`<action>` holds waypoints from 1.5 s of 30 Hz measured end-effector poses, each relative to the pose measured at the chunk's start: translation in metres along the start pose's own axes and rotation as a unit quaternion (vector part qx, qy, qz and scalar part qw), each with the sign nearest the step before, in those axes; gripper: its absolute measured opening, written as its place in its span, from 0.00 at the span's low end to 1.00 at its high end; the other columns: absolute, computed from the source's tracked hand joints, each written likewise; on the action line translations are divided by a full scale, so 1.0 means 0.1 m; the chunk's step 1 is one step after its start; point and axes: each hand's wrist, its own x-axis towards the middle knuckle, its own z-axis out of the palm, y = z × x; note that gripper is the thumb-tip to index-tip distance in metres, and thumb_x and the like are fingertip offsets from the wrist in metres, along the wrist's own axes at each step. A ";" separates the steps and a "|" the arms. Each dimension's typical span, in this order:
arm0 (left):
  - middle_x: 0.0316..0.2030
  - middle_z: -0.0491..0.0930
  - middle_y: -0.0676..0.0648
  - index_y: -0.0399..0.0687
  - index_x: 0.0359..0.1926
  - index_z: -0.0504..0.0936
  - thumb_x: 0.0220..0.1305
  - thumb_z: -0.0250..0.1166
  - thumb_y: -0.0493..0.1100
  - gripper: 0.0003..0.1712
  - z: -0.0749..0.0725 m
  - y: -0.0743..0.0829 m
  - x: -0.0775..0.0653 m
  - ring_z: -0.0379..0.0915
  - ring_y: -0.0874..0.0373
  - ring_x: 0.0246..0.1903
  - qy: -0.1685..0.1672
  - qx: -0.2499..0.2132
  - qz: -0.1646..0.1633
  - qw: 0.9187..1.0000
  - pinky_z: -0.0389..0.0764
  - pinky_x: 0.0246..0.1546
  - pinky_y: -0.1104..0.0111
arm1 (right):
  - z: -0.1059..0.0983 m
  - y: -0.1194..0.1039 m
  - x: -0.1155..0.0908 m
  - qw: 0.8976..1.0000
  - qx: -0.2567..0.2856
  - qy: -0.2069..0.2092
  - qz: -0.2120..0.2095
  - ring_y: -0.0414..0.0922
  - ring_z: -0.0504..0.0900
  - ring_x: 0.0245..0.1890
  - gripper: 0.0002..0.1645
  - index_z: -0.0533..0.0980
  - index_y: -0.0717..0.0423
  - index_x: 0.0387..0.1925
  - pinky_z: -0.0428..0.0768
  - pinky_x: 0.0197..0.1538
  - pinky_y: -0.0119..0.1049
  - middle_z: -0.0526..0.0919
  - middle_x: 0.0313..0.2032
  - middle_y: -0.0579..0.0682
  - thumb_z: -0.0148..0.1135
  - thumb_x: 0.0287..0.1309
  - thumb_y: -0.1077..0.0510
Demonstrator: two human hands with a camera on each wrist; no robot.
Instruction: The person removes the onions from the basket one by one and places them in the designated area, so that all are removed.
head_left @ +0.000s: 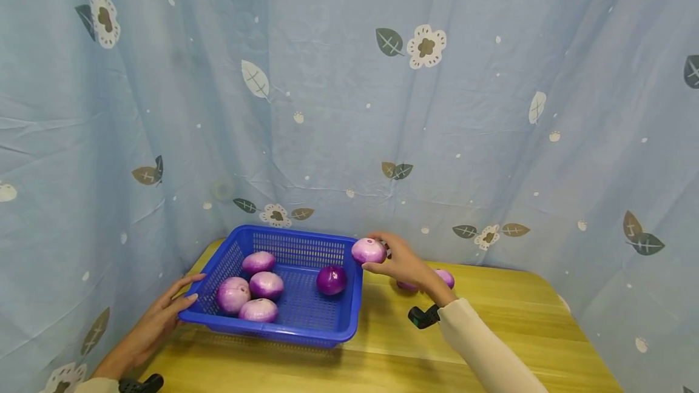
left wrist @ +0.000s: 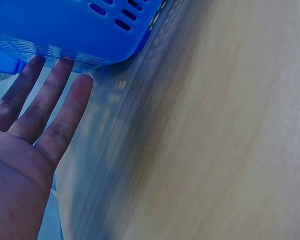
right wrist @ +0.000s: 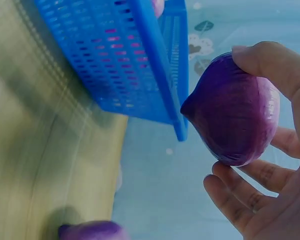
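Observation:
A blue plastic basket with slotted walls stands on the table, holding several purple onions, among them a darker one toward its right side. My right hand holds another onion between thumb and fingers, just above the basket's right rim. In the right wrist view that onion has its pointed end toward the rim. At the basket's left end my left hand touches the rim. Its fingers look nearly straight against the basket's outer side in the left wrist view; the thumb is hidden there.
Two more onions lie on the wooden table behind my right wrist; one shows partly past the forearm. A blue patterned curtain hangs around the table's back and sides. The basket sits toward the table's left end.

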 end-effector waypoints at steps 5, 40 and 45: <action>0.77 0.43 0.34 0.55 0.80 0.53 0.82 0.50 0.52 0.32 -0.01 0.00 0.01 0.74 0.63 0.56 0.000 0.006 0.001 1.000 0.79 0.51 0.64 | -0.05 0.11 -0.12 0.999 0.018 0.016 0.022 0.46 0.79 0.46 0.42 0.74 0.52 0.66 0.81 0.49 0.44 0.80 0.55 0.49 0.80 0.53 0.45; 0.75 0.47 0.42 0.53 0.80 0.54 0.82 0.49 0.50 0.31 0.01 -0.02 -0.02 0.75 0.69 0.54 -0.004 0.009 0.014 1.000 0.79 0.52 0.66 | 0.03 0.83 -0.95 0.992 -0.095 0.064 0.057 0.45 0.77 0.49 0.43 0.77 0.57 0.61 0.80 0.52 0.43 0.77 0.51 0.51 0.80 0.50 0.39; 0.75 0.46 0.40 0.53 0.80 0.54 0.82 0.49 0.50 0.32 0.01 -0.02 -0.03 0.75 0.68 0.54 -0.005 0.008 0.015 1.000 0.80 0.52 0.65 | 0.06 0.86 -0.99 0.992 -0.095 0.051 0.071 0.45 0.77 0.50 0.44 0.77 0.55 0.62 0.80 0.53 0.46 0.76 0.52 0.52 0.79 0.50 0.36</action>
